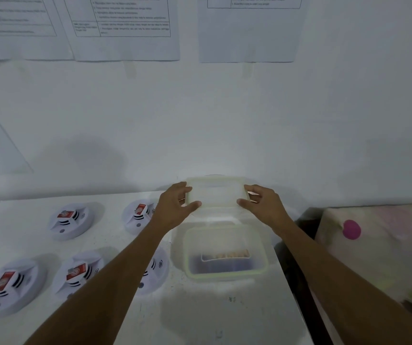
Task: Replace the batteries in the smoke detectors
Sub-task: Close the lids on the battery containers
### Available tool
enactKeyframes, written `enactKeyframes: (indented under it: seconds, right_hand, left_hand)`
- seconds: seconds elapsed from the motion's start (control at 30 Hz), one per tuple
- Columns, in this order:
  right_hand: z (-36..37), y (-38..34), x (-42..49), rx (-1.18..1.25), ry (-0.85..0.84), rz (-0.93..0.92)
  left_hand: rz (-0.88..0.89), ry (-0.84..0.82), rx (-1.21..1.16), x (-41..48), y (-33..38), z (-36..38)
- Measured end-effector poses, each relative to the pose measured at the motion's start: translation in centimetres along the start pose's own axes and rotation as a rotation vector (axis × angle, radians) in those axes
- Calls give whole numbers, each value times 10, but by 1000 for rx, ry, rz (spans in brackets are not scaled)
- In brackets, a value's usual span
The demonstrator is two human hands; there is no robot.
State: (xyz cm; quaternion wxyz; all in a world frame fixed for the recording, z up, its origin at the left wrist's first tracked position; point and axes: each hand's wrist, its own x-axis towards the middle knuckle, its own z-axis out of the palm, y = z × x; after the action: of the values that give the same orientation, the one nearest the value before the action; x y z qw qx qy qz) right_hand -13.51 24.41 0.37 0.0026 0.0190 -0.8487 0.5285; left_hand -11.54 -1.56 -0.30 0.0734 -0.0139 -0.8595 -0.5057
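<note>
Two bare forearms reach forward over the white table (200, 317). Each hand pinches a short end of the translucent rectangular plastic lid (216, 195): the left hand (175, 206) on its left end, the right hand (262, 204) on its right.

The lid is held just beyond the open translucent plastic box (188, 247), long axis left to right. Inside the box lie what look like batteries (224, 261).

Left of the box, nearer the left hand, sit five white round smoke detectors (69, 221), one partly under the arm. The table edge drops away just right of the box, so the lid likely has room only beyond or in front of it.
</note>
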Motion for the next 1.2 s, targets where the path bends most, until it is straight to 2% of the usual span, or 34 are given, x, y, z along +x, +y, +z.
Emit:
enactKeyframes:
  seconds: [0.23,0.5,0.8,0.93,1.2]
  right_hand:
    - [-12,-3,9,-210,-160,-131]
    - [0,11,11,-433,-62,-241]
    - [-4,0,12,-355,-120,-237]
    - [1,-1,22,-345,-48,-242]
    - [22,-13,41,-254,-123,-172]
  left_hand:
    - [0,-108,143,6,9,-6]
    - [100,-40,388,6,2,3]
    - [146,-53,342,2,5,-3]
    - [181,-12,326,13,4,-1]
    - [56,-108,188,34,6,14]
